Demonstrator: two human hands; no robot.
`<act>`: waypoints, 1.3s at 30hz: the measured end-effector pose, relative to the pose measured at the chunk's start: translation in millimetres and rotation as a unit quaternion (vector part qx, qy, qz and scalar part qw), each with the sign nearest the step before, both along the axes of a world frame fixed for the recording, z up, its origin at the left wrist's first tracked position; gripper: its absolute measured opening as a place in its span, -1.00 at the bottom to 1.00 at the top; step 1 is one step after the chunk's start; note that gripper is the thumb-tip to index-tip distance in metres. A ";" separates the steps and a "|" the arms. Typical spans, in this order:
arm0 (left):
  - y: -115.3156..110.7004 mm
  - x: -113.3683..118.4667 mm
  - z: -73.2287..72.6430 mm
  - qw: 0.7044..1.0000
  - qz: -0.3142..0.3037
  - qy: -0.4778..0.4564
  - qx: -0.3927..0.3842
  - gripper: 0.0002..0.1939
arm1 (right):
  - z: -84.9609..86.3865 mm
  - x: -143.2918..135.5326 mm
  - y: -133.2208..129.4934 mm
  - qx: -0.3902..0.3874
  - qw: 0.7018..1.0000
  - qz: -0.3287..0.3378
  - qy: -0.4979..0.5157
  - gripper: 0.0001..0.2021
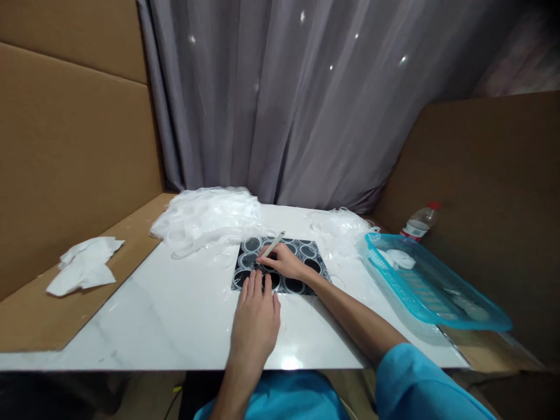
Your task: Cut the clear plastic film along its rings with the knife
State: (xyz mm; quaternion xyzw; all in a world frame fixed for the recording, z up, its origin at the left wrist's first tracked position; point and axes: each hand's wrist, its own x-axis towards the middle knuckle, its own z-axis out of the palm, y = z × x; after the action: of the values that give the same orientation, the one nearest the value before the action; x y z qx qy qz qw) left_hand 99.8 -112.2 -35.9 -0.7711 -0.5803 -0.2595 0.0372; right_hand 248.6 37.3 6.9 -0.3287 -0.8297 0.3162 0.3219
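Observation:
A black sheet [296, 286] printed with several white-rimmed circles lies flat on the white table. My right hand [282, 261] is closed around a slim, pale, pen-shaped tool [275, 242]. The tool leans over the left half of the sheet, its upper end pointing back and right. Its working tip sits close to my fingers and is too small to make out. Just in front, my left hand [256, 312] rests palm down, fingers stretched onto the near left part of the sheet. Both hands cover some of the circles.
A heap of white, translucent ring-like pieces [210, 216] lies back left, a smaller heap [341, 230] back right. At right stands a blue basket [420, 300] with white items; a red-capped bottle [420, 223] is behind it. Crumpled tissue [85, 263] lies left. Cardboard walls [74, 146] flank the table.

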 end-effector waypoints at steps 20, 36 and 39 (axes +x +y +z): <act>0.7 0.5 -1.4 1.000 0.000 -0.006 -0.001 -0.45 | 13.2 -0.8 -7.0 -0.003 1.000 0.010 -0.029 -0.77; 2.2 0.7 -3.7 1.000 0.001 0.007 0.002 -0.48 | 10.1 1.1 -11.5 0.071 0.993 0.051 -0.080 -0.86; 2.5 0.8 -2.1 1.000 0.000 0.013 0.006 -0.49 | 8.6 0.1 -13.8 0.107 0.987 0.045 -0.111 -0.82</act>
State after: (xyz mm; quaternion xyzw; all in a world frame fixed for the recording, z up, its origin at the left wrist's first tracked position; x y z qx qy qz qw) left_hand 100.6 -109.7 -38.0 -0.7740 -0.5785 -0.2528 0.0492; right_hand 248.8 23.5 15.5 -0.2881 -0.9031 0.2015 0.2465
